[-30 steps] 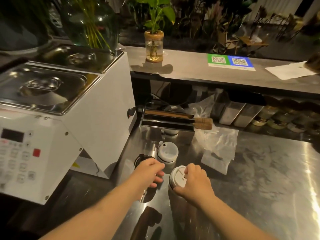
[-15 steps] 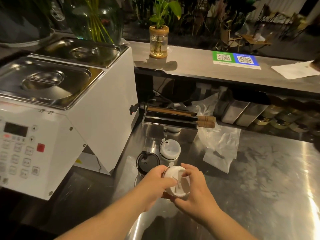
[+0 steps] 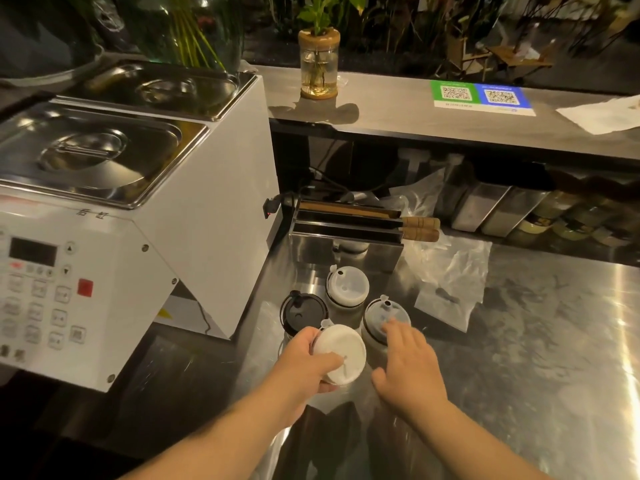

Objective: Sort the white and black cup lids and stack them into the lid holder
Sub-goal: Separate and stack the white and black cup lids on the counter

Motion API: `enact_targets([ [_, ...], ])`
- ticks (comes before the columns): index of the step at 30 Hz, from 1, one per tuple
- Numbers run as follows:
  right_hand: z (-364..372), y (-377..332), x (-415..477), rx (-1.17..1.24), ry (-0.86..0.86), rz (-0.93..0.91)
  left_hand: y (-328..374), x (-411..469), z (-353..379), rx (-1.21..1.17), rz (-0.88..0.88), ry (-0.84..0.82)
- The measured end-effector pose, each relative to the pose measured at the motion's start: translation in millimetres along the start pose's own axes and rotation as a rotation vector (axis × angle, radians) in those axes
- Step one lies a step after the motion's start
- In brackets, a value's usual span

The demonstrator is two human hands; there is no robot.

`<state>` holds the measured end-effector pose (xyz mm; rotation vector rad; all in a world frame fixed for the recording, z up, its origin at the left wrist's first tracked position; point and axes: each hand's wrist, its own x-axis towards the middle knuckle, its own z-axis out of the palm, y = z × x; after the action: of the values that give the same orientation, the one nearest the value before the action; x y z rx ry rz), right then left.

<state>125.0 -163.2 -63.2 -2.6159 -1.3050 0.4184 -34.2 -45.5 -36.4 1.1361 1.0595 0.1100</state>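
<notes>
We see the left hand (image 3: 306,363) gripping a white lid (image 3: 343,355) by its edge. The thumb lies across the top and the fingers curl beneath, mostly hidden by the lid, which is held just above the steel table (image 3: 519,341). The right hand (image 3: 410,367) is flat, with its fingers straight and slightly spread. Their tips are over the top of a white lid stack (image 3: 381,315), but blur stops us telling whether they touch it. Behind stand a black lid stack (image 3: 304,311) and a second white stack (image 3: 347,287). What the stacks sit in is dark and reflective, and we cannot make it out. The white machine (image 3: 207,188) on the left is cut off by the frame edge.
</notes>
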Motion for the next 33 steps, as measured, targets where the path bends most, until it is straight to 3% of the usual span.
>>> enact_targets([
  [2, -5.6, 2.4, -1.6, 0.157, 0.036, -0.077, -0.4, -1.1, 1.7, -0.046, 0.0, -0.005],
  [5, -11.3, -7.8, -16.7, 0.482, -0.129, -0.212, -0.6, -4.4, 5.6, -0.135, 0.009, -0.085],
  [11, -5.6, -18.7, -29.5, 0.912, -0.132, 0.055, -3.4, -9.7, 9.1, -0.221, 0.011, -0.245],
  [16, -0.8, -2.7, -34.8, 1.118, -0.245, 0.094, -6.0, -8.8, 5.7, -0.207, -0.068, -0.282],
  [19, 8.0, 6.2, -35.1, 1.211, -0.176, 0.151, -8.1, -7.7, 5.4, -0.237, -0.1, -0.241],
  [21, 13.3, 12.8, -35.9, 1.106, -0.116, 0.19, -11.3, -5.1, 4.8, -0.157, -0.113, -0.147],
  [26, 28.1, 34.8, -42.8, 0.422, -0.044, 0.217, -29.8, 9.0, 1.9, 0.138, -0.137, 0.076],
  [30, 41.6, 43.4, -51.6, 0.028, -0.075, 0.06, -41.9, 12.0, 7.1, 0.393, -0.14, 0.073],
  [33, 47.1, 46.2, -55.2, -0.111, -0.096, 0.028, -48.3, 12.0, 14.2, 0.461, -0.161, 0.036],
])
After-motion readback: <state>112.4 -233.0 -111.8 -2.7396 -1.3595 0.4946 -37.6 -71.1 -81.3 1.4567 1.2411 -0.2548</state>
